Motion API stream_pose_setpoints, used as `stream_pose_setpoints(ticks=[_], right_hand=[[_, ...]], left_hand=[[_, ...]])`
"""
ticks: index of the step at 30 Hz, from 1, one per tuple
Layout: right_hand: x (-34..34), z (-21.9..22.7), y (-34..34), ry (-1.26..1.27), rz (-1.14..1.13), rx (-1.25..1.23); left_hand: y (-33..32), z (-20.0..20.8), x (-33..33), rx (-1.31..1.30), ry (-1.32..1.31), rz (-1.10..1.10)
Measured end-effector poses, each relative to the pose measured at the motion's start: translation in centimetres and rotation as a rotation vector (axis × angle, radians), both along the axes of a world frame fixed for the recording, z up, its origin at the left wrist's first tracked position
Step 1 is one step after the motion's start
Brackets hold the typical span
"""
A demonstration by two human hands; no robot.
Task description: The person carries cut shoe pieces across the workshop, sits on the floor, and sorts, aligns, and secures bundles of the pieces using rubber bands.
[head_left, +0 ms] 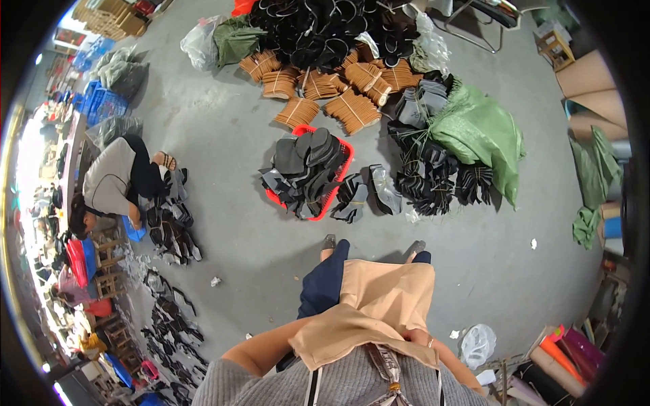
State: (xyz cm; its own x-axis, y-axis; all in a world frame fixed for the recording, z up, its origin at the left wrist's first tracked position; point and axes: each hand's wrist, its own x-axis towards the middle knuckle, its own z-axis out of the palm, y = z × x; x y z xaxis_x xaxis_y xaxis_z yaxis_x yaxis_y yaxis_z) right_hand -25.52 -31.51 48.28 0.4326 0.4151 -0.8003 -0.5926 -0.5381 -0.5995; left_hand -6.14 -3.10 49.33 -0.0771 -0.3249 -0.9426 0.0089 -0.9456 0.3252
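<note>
A beige apron (389, 287) hangs over my lap, its upper part folded across my waist. My right hand (418, 336) is at the apron's right side, fingers curled in against the cloth and partly covered by it. Toward the apron's left side runs my left forearm (264, 344); the hand at its end is hidden by the cloth. In front of my feet stands a red plastic basket (348, 162) heaped with dark grey cut pieces (305, 159). Beside it on the floor lie tied grey bundles (384, 189).
Tied brown stacks (352, 111) and a black heap (311, 30) lie beyond the basket. A green sack (474, 128) rests at right among black bundles (426, 172). At left, another person (112, 172) bends over dark pieces (169, 230). Rolls of material (562, 362) lie at lower right.
</note>
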Motion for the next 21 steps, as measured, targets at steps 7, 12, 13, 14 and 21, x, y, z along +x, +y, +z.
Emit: stream_pose_setpoints(ticks=[7, 12, 13, 14, 21], right_hand=[[5.7, -5.1, -9.4, 0.186, 0.472, 0.308], [5.5, -15.6, -10.7, 0.398, 0.597, 0.462], [7.4, -15.5, -10.8, 0.233, 0.437, 0.438], [8.5, -16.8, -10.3, 0.165, 0.385, 0.315], [14.9, -34.0, -7.0, -0.529, 0.809, -0.306]], left_hand=[[-7.8, -4.2, -4.7, -0.083, 0.093, 0.083], [-10.5, -11.3, -6.5, -0.184, 0.156, 0.14], [-10.8, -12.8, -6.3, -0.204, 0.144, 0.14], [-11.0, -14.4, -5.9, -0.226, 0.132, 0.138], [-4.6, -39.0, 8.8, -0.374, -0.724, 0.829]])
